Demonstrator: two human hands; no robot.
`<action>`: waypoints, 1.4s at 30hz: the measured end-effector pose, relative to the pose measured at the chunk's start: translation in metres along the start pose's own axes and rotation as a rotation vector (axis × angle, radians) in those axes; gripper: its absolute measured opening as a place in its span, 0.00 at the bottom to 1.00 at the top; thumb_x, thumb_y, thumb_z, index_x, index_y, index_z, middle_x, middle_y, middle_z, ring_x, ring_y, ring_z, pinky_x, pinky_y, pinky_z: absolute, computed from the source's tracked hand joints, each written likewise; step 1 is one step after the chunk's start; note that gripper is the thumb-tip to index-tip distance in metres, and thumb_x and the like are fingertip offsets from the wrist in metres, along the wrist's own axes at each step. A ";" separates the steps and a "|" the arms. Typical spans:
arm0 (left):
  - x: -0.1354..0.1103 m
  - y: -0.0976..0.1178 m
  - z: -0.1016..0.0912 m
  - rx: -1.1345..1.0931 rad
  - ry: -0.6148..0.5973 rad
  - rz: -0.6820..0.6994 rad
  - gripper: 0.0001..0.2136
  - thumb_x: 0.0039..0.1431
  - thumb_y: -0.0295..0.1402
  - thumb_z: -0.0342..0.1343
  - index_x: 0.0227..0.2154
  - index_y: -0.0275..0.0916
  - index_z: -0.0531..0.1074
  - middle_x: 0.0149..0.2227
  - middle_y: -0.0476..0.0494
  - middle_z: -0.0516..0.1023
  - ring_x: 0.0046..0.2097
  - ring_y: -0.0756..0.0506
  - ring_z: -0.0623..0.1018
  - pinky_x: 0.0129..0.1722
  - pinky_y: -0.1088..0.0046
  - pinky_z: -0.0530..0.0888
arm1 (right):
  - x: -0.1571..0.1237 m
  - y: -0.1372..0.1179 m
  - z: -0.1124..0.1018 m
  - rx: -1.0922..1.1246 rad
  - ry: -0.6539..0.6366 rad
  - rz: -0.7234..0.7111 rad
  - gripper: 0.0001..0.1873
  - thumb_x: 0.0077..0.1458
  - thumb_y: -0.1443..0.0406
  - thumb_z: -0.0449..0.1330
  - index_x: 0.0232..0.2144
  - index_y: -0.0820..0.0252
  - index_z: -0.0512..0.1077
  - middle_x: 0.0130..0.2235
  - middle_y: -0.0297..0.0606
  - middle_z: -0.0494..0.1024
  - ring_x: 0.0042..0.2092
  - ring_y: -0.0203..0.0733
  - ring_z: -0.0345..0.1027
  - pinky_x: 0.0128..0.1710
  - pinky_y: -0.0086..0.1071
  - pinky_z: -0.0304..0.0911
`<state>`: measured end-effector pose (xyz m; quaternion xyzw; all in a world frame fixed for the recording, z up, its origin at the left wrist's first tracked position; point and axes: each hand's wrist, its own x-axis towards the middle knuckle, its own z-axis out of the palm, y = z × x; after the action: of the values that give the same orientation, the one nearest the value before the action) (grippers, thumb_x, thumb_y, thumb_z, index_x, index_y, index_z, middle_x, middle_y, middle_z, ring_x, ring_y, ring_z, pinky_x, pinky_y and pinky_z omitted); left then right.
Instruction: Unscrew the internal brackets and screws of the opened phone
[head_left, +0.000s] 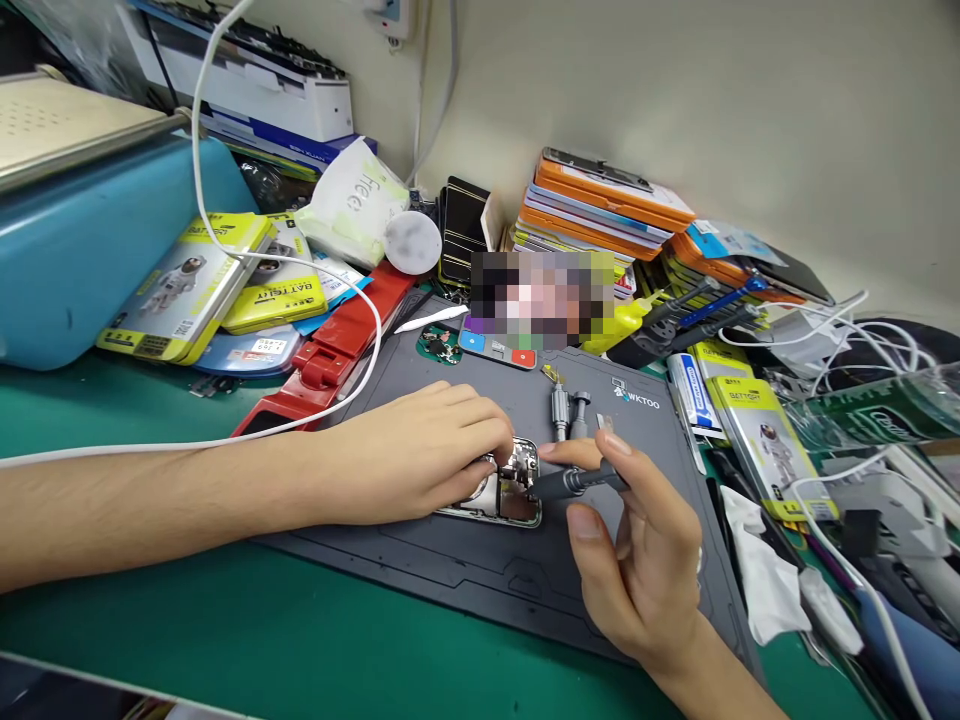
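Note:
An opened smartphone (519, 508) with its inner parts bare lies on a dark grey work mat (465, 565). My left hand (439, 450) rests over the phone's left part with curled fingers, gripping it and hiding much of it. My right hand (649, 545) holds a grey screwdriver (566, 484) between thumb and fingers, its handle end up near the index finger. The screwdriver slants down to the left, and its tip is at the phone's inner parts; whether it touches a screw is too small to tell. Two more screwdrivers (560, 412) lie just beyond the phone.
A white cable (352, 400) loops over my left forearm. Battery boxes (187, 285) and a red strip-shaped holder (322, 355) lie to the left. Stacked orange cases (600, 205) stand at the back. On the right are a tool holder (660, 330), a green bottle (877, 405) and tangled cables.

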<state>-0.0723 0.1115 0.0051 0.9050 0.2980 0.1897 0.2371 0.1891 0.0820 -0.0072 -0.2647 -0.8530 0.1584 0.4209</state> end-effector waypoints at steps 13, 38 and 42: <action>-0.002 0.000 -0.002 0.028 0.074 0.065 0.06 0.76 0.31 0.56 0.45 0.40 0.79 0.58 0.38 0.79 0.56 0.38 0.77 0.57 0.59 0.70 | 0.002 -0.005 0.001 0.073 0.103 0.057 0.45 0.58 0.84 0.62 0.72 0.54 0.61 0.48 0.43 0.82 0.47 0.46 0.82 0.46 0.43 0.81; -0.002 0.005 -0.006 -0.079 0.097 -0.031 0.12 0.81 0.36 0.41 0.41 0.41 0.67 0.41 0.43 0.77 0.42 0.40 0.71 0.46 0.61 0.66 | 0.003 -0.005 0.008 0.111 0.067 0.144 0.38 0.64 0.81 0.59 0.71 0.53 0.60 0.48 0.43 0.81 0.48 0.43 0.81 0.48 0.40 0.81; -0.002 0.005 -0.007 -0.089 0.084 -0.032 0.12 0.81 0.36 0.41 0.41 0.41 0.66 0.40 0.44 0.77 0.42 0.41 0.71 0.46 0.60 0.66 | 0.003 -0.006 0.006 0.084 0.056 0.138 0.37 0.66 0.80 0.59 0.71 0.53 0.61 0.47 0.42 0.82 0.47 0.44 0.81 0.49 0.42 0.81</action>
<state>-0.0746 0.1094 0.0126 0.8800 0.3132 0.2366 0.2674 0.1807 0.0789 -0.0062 -0.3092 -0.8131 0.2153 0.4436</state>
